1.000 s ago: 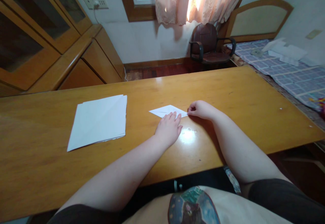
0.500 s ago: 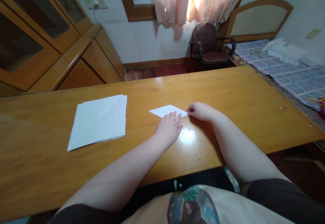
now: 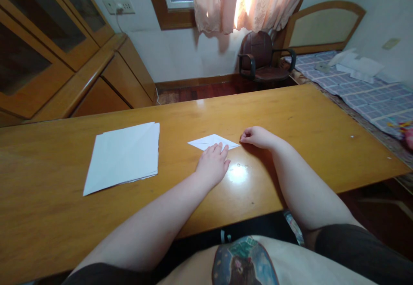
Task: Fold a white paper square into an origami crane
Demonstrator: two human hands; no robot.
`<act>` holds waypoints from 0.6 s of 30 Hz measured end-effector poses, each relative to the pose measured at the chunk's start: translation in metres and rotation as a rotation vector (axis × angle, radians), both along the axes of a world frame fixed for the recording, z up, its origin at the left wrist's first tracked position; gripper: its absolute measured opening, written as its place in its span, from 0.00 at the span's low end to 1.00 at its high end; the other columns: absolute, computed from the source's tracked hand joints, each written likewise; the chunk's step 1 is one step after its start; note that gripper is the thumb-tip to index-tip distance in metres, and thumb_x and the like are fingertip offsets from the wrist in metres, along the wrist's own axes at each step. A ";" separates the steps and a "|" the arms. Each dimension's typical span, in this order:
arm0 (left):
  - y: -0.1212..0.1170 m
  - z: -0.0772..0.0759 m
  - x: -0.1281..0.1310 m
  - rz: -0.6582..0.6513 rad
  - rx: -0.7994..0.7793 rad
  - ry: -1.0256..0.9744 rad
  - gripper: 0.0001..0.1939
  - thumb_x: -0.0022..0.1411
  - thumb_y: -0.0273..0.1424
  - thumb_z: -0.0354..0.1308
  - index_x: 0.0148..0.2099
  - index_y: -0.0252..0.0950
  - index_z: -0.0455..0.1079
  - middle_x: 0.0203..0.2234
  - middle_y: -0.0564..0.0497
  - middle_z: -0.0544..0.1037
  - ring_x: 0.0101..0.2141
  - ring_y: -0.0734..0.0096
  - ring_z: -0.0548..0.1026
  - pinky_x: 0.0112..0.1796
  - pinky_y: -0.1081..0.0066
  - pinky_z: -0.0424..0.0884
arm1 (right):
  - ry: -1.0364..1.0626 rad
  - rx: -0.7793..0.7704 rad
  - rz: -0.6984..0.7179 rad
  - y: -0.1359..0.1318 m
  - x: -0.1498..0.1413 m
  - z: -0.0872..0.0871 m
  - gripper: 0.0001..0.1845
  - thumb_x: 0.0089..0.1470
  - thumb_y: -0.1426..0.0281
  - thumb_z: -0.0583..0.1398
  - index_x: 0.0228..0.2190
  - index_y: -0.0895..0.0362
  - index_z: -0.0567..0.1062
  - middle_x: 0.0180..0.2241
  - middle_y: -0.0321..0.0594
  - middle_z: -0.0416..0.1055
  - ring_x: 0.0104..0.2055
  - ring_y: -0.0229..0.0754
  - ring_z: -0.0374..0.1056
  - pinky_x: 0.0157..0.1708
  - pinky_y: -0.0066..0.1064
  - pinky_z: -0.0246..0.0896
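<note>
A white sheet folded into a narrow diamond, the folded paper point(image 3: 210, 140), lies flat on the wooden table. Crease lines run along its length. My left hand point(image 3: 213, 161) rests on its near edge, fingers stretched out and flat, covering part of that side. Close by the paper's right-hand point is my right hand point(image 3: 256, 137), its fingers curled and pinched together. Nothing shows between those fingertips, and they look just off the tip.
A stack of white paper point(image 3: 124, 156) lies on the table point(image 3: 174, 181) to the left. Beyond the table stand a brown armchair point(image 3: 258, 54) and a bed point(image 3: 355, 78). A wooden cabinet point(image 3: 97, 74) lines the left wall.
My right hand has shifted slightly up and away from the paper's right point, which it touched before. My left hand stays on the paper. The whole view has moved a little.
</note>
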State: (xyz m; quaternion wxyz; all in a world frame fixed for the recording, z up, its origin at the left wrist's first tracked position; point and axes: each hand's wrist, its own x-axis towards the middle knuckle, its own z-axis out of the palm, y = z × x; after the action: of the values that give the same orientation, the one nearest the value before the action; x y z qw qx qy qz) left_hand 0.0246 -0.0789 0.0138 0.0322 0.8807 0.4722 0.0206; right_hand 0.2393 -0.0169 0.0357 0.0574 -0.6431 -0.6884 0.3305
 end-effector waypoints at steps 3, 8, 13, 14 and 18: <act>0.001 0.002 0.000 0.007 0.008 0.000 0.27 0.65 0.39 0.48 0.64 0.36 0.57 0.57 0.43 0.66 0.55 0.55 0.63 0.53 0.59 0.61 | 0.090 0.007 0.050 0.001 0.001 -0.001 0.09 0.47 0.67 0.61 0.30 0.58 0.79 0.30 0.38 0.77 0.31 0.37 0.68 0.31 0.24 0.58; 0.001 0.002 0.001 0.017 0.014 -0.011 0.27 0.65 0.40 0.48 0.64 0.37 0.57 0.57 0.44 0.66 0.54 0.56 0.63 0.53 0.59 0.61 | 0.035 -0.044 0.056 0.000 -0.004 -0.001 0.09 0.45 0.68 0.62 0.30 0.57 0.80 0.29 0.38 0.77 0.30 0.37 0.68 0.29 0.24 0.58; 0.001 0.000 0.001 0.024 0.007 -0.019 0.27 0.65 0.39 0.48 0.64 0.37 0.57 0.57 0.43 0.66 0.55 0.56 0.62 0.54 0.60 0.60 | -0.024 -0.034 0.041 0.000 -0.008 0.000 0.10 0.45 0.67 0.61 0.30 0.57 0.80 0.27 0.38 0.77 0.27 0.36 0.67 0.26 0.25 0.56; 0.001 -0.001 0.001 0.024 0.007 -0.019 0.27 0.65 0.39 0.48 0.64 0.36 0.56 0.57 0.43 0.65 0.55 0.56 0.62 0.54 0.60 0.60 | -0.038 -0.033 0.038 -0.001 -0.009 0.000 0.10 0.45 0.67 0.61 0.30 0.58 0.80 0.27 0.38 0.76 0.26 0.36 0.66 0.26 0.25 0.55; 0.000 -0.001 0.001 0.016 0.018 -0.021 0.28 0.65 0.39 0.48 0.64 0.35 0.56 0.57 0.42 0.65 0.55 0.55 0.62 0.54 0.60 0.60 | -0.076 -0.019 0.054 0.000 -0.010 -0.002 0.11 0.45 0.67 0.61 0.30 0.58 0.80 0.25 0.38 0.76 0.25 0.35 0.65 0.24 0.25 0.53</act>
State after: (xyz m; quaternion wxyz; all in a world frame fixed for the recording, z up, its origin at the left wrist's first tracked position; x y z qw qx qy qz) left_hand 0.0253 -0.0787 0.0128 0.0291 0.8768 0.4787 0.0341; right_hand 0.2290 -0.0170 0.0341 0.0163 -0.6368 -0.7041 0.3138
